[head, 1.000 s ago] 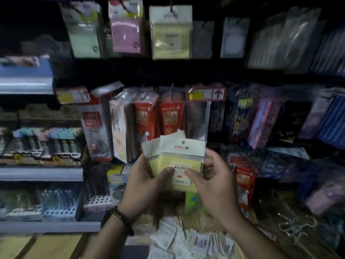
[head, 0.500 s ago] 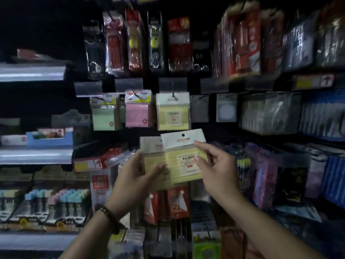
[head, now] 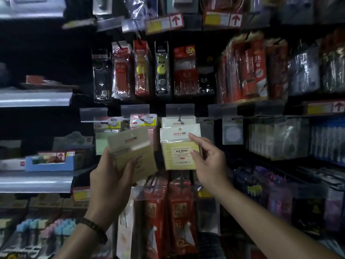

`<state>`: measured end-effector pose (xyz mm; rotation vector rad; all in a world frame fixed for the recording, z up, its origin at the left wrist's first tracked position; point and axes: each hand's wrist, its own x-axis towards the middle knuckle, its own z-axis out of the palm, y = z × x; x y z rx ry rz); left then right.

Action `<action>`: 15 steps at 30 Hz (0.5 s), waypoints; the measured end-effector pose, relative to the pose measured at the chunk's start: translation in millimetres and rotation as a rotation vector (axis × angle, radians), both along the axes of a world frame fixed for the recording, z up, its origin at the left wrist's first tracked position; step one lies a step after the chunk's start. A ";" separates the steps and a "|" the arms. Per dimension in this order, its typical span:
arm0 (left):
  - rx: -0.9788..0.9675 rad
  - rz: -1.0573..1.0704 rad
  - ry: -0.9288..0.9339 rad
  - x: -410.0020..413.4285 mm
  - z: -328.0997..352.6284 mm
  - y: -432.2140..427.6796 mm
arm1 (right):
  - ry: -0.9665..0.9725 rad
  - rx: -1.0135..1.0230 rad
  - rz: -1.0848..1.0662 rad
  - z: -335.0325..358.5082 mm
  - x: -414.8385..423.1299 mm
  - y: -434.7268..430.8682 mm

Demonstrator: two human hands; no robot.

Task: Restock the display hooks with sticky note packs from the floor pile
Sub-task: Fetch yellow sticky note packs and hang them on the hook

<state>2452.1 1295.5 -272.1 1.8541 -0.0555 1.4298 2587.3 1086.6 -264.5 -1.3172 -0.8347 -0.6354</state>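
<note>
Gripping a tilted stack of spare packs (head: 134,152) down at chest level, the left hand (head: 112,176) has its fingers wrapped under the stack and its thumb across the face. From where I stand it looks like a reserve, parked close so the other hand can work alone. Just beside it, the right hand (head: 209,165) pinches one yellow pack (head: 178,156) by its right edge between forefinger and thumb. That leaves the white header free, I'd guess so its hole can be lined up. The header sits just under the hook (head: 179,119), overlapping a matching hung pack (head: 177,122) already there, so this one is not yet on. Left of that hook hang a pink pack (head: 142,122) and a green pack (head: 103,143), each colour on its own peg. Further left, a blue tray (head: 48,165) stands on a grey shelf (head: 35,182); something lies in it, too blurred to name. Pen packs (head: 141,71) fill the row above. The floor pile is out of sight.
</note>
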 end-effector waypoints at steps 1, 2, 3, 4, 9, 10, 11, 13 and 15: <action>-0.007 -0.003 -0.006 0.3 1.8 0.8 | -0.011 0.004 0.004 3.7 1.8 2.8; -0.011 -0.018 -0.013 0.0 4.7 0.6 | -0.022 0.011 0.009 7.5 3.1 5.2; -0.011 -0.034 -0.020 0.2 7.3 0.6 | -0.027 0.023 0.012 11.5 4.7 7.1; -0.004 -0.045 -0.027 0.8 9.5 0.4 | -0.031 0.037 0.017 15.5 6.6 9.0; 0.012 -0.094 -0.032 8.6 13.3 -1.1 | -0.019 0.068 0.026 32.6 13.0 16.2; 0.013 -0.090 -0.031 10.2 14.0 -0.9 | -0.009 0.075 0.022 34.8 13.2 17.6; 0.017 -0.086 -0.030 11.8 14.7 -0.6 | 0.005 0.084 0.016 36.5 13.8 19.3; 0.020 -0.095 -0.024 14.2 15.4 -1.3 | 0.031 0.088 0.016 38.7 15.7 21.8; 0.021 -0.118 -0.020 16.8 16.0 -1.8 | 0.050 0.079 0.016 40.4 19.7 23.3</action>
